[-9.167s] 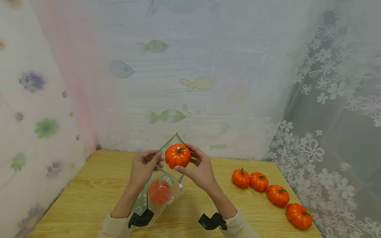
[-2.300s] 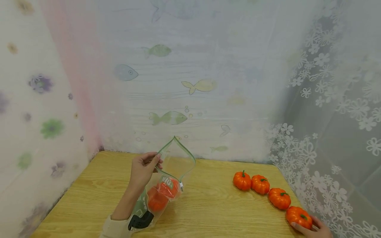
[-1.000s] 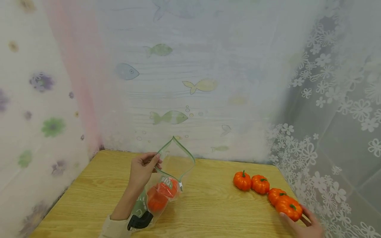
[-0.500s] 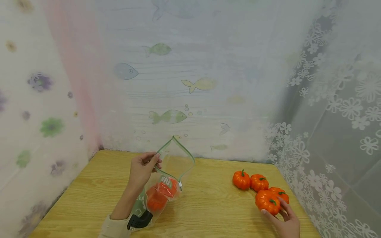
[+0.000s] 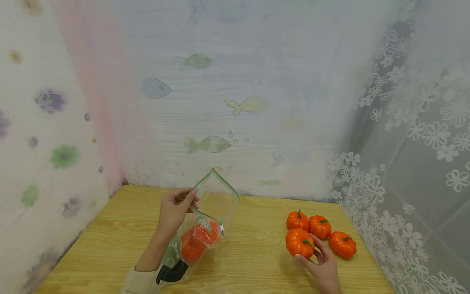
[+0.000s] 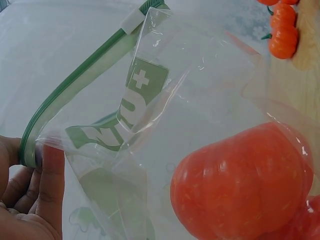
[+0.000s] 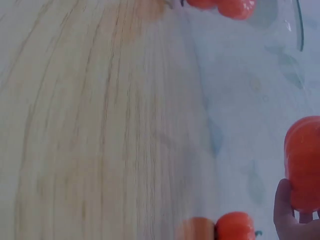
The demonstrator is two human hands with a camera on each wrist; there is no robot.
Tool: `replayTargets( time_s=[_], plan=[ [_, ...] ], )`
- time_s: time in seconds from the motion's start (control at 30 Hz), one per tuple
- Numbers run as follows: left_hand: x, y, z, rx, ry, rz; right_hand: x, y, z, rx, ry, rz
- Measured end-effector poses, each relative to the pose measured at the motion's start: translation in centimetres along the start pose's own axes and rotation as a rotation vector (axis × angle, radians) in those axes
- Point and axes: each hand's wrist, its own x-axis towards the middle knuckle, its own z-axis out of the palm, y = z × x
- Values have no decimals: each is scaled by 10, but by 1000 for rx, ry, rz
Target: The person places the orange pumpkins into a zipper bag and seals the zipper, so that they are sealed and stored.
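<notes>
My left hand (image 5: 174, 211) pinches the green-edged rim of a clear zip bag (image 5: 216, 200), whose mouth gapes. Inside the bag lie orange toy pumpkins (image 5: 193, 246), seen through the film; in the left wrist view one pumpkin (image 6: 240, 185) fills the lower right, beside the bag's green printed strip (image 6: 145, 82). A white slider (image 6: 132, 21) sits on the green zip. My right hand (image 5: 320, 265) grips another orange pumpkin (image 5: 299, 243) with a green stem, raised over the table to the right of the bag. In the right wrist view that pumpkin (image 7: 303, 160) shows at the right edge.
Three more pumpkins stand on the wooden table (image 5: 253, 261): one at the back (image 5: 298, 221), a second pumpkin (image 5: 320, 226) beside it, a third pumpkin (image 5: 342, 244) farther right. A fish-printed curtain (image 5: 235, 122) hangs behind the table, with flowered curtains at both sides.
My right hand has lifted the nearest pumpkin from the table's right front and carried it leftward, past the others. Earlier a second pumpkin went into the bag. My left hand stays at the rim.
</notes>
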Motion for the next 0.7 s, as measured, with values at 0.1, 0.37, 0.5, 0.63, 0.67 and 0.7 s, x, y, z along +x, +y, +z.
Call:
replayTargets(
  time_s=[0.1,0.37,0.5,0.63,0.67,0.7],
  plan=[
    [0,1,0,-6,1,-5,-2,-1,13,11,-35,-11],
    [2,1,0,-5,3,-27,-5,-8,47,76,-90,-46],
    [3,-1,0,-1,-1,-24,-4,-12,62,106,-137,-88],
    [4,-3,0,8,-10,-20,-1,-19,78,145,-182,-143],
    [4,-3,0,7,-10,-19,0,-21,81,157,-197,-158],
    [3,-3,0,5,-9,-19,1,-24,84,169,-210,-176]
  ],
)
